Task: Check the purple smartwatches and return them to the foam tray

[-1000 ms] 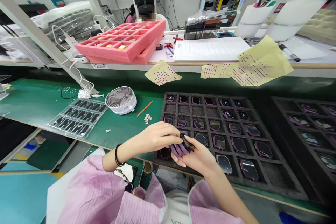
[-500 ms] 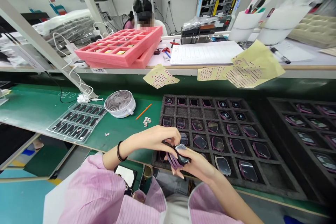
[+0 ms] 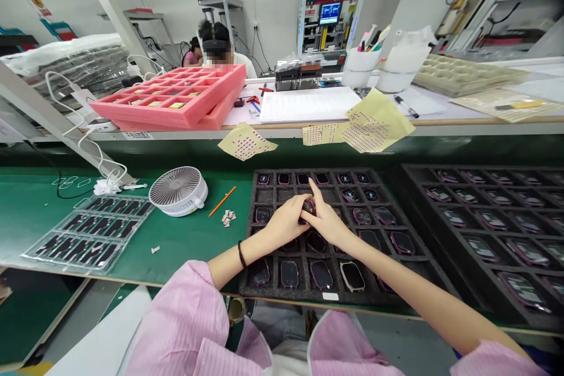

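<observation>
Both my hands meet over the dark foam tray (image 3: 304, 299), around a dark smartwatch (image 3: 309, 205) with a purplish rim. My left hand (image 3: 287, 222) grips it from the left, fingers curled. On the other side, my right hand (image 3: 329, 222) closes on it too, with one finger stretched out forward. Fingers cover most of the watch. Around my hands, the tray's compartments hold several watches, some with lit faces in the back rows. A pale-rimmed watch (image 3: 352, 277) lies near the front, close to a small white label (image 3: 330, 296).
A second foam tray (image 3: 396, 173) of watches stands at right. To the left are a white fan (image 3: 178, 191), an orange stick (image 3: 222, 201), small white pieces (image 3: 228, 218) and a clear plastic tray (image 3: 33, 254) of black parts. Pink foam trays (image 3: 198, 114) sit on the shelf; a person (image 3: 215, 41) is beyond.
My hands have moved forward from the tray's front edge to over its middle, still holding the watch. The view has turned right, showing more of the second tray.
</observation>
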Motion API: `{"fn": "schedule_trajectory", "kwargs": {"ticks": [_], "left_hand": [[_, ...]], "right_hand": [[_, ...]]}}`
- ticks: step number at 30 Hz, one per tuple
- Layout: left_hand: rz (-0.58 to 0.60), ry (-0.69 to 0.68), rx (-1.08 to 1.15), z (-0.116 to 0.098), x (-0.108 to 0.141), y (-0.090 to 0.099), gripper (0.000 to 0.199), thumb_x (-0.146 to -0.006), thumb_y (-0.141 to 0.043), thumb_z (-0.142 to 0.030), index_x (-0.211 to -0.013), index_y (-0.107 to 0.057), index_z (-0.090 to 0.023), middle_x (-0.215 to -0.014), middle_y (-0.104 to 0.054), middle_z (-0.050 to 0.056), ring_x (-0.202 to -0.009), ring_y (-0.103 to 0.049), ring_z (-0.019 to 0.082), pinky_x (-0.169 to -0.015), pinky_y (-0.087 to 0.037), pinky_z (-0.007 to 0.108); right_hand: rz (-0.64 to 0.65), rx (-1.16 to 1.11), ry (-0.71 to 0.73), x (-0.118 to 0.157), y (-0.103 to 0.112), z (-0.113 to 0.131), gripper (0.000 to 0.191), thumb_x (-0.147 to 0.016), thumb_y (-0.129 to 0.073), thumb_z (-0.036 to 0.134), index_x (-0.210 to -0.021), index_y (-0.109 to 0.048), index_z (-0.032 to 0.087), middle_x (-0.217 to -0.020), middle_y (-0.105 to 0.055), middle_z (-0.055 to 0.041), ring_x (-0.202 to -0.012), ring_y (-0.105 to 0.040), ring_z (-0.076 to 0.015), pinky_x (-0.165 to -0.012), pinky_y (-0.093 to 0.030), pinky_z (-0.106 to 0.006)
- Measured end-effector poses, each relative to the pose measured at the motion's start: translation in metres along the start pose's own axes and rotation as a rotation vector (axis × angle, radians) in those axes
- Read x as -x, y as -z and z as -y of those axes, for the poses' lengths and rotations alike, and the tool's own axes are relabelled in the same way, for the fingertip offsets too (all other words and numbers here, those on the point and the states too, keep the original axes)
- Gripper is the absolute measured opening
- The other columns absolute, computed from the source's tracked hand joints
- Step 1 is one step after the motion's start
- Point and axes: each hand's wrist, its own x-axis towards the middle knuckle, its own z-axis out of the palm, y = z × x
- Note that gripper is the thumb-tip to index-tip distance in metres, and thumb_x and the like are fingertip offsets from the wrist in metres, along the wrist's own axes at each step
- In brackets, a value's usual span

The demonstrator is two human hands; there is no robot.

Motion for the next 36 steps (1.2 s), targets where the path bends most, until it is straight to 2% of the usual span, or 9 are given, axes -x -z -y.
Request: {"fn": "schedule_trajectory", "kwargs": {"ticks": [6, 10, 14, 16, 19, 28, 31, 33, 36], "left_hand": [[-0.116, 0.081, -0.110, 0.021, -0.026, -0.030, 0.042, -0.070, -0.058, -0.003, -0.110, -0.056, -0.017, -0.109, -0.067, 0.011, -0.100, -0.065, 0.025, -0.088, -0.054, 0.041], [-0.176, -0.017, -0.051, 0.030, -0.026, -0.026, 0.044, -0.067, -0.067, -0.009, -0.109, -0.057, -0.017, -0.107, -0.069, 0.009, -0.100, -0.066, 0.025, -0.090, -0.053, 0.041], [-0.238, -0.128, 0.100, 0.031, -0.020, -0.019, 0.047, -0.069, -0.074, -0.024, -0.113, -0.058, -0.019, -0.112, -0.069, 0.009, -0.106, -0.065, 0.024, -0.098, -0.050, 0.041], [-0.231, -0.192, 0.125, 0.028, -0.018, -0.018, 0.048, -0.069, -0.076, -0.030, -0.112, -0.059, -0.019, -0.109, -0.070, 0.008, -0.106, -0.065, 0.024, -0.106, -0.043, 0.046], [-0.199, -0.251, 0.140, 0.024, -0.019, -0.018, 0.048, -0.068, -0.076, -0.032, -0.111, -0.060, -0.019, -0.105, -0.071, 0.007, -0.102, -0.065, 0.023, -0.109, -0.038, 0.051], [-0.107, -0.261, 0.145, 0.022, -0.016, -0.011, 0.047, -0.074, -0.075, -0.033, -0.116, -0.058, -0.019, -0.121, -0.065, 0.012, -0.115, -0.059, 0.025, -0.104, -0.044, 0.044], [-0.127, -0.086, 0.218, 0.026, -0.012, -0.001, 0.045, -0.070, -0.078, -0.037, -0.106, -0.059, -0.019, -0.115, -0.065, 0.011, -0.105, -0.063, 0.024, -0.094, -0.050, 0.040], [-0.158, 0.137, 0.362, 0.029, -0.010, 0.006, 0.048, -0.065, -0.082, -0.040, -0.099, -0.057, -0.018, -0.099, -0.064, 0.006, -0.080, -0.065, 0.017, -0.075, -0.054, 0.033], [-0.149, 0.436, 0.737, 0.032, -0.010, 0.010, 0.050, -0.064, -0.080, -0.046, -0.096, -0.053, -0.019, -0.084, -0.053, -0.002, -0.056, -0.049, 0.006, -0.050, -0.041, 0.020]], "right_hand": [[-0.038, 0.186, -0.044, -0.020, -0.003, -0.022, 0.091, -0.081, -0.055, 0.031, -0.155, -0.004, 0.019, -0.109, -0.066, -0.0131, -0.098, -0.064, -0.0320, -0.089, -0.046, -0.050], [0.045, -0.110, -0.077, -0.022, 0.012, -0.025, 0.096, -0.077, -0.064, 0.037, -0.154, -0.009, 0.022, -0.122, -0.061, -0.0121, -0.104, -0.064, -0.0267, -0.096, -0.045, -0.047], [0.176, -0.568, -0.245, -0.025, 0.034, -0.022, 0.082, -0.071, -0.074, 0.037, -0.144, -0.038, 0.024, -0.117, -0.065, -0.0092, -0.094, -0.067, -0.0205, -0.086, -0.052, -0.037], [0.304, -0.686, -0.307, -0.025, 0.042, -0.018, 0.063, -0.065, -0.080, 0.032, -0.124, -0.059, 0.021, -0.105, -0.070, -0.0072, -0.089, -0.067, -0.0186, -0.080, -0.053, -0.032], [0.429, -0.746, -0.354, -0.022, 0.046, -0.012, 0.041, -0.058, -0.085, 0.025, -0.096, -0.071, 0.016, -0.087, -0.071, -0.0032, -0.077, -0.066, -0.0152, -0.072, -0.053, -0.027], [0.272, -0.730, -0.334, -0.017, 0.032, -0.020, 0.034, -0.050, -0.089, 0.021, -0.078, -0.071, 0.014, -0.072, -0.070, 0.0008, -0.066, -0.064, -0.0125, -0.068, -0.051, -0.026], [0.221, -0.776, -0.364, -0.020, 0.032, -0.024, 0.039, -0.049, -0.089, 0.023, -0.083, -0.072, 0.015, -0.076, -0.074, -0.0028, -0.071, -0.069, -0.0167, -0.075, -0.054, -0.030], [0.198, -0.814, -0.397, -0.023, 0.033, -0.027, 0.044, -0.049, -0.089, 0.024, -0.088, -0.073, 0.015, -0.083, -0.076, -0.0060, -0.077, -0.071, -0.0199, -0.079, -0.055, -0.033], [0.192, -0.829, -0.412, -0.026, 0.030, -0.033, 0.044, -0.051, -0.089, 0.023, -0.090, -0.073, 0.015, -0.089, -0.076, -0.0094, -0.082, -0.073, -0.0229, -0.084, -0.055, -0.037]]}}
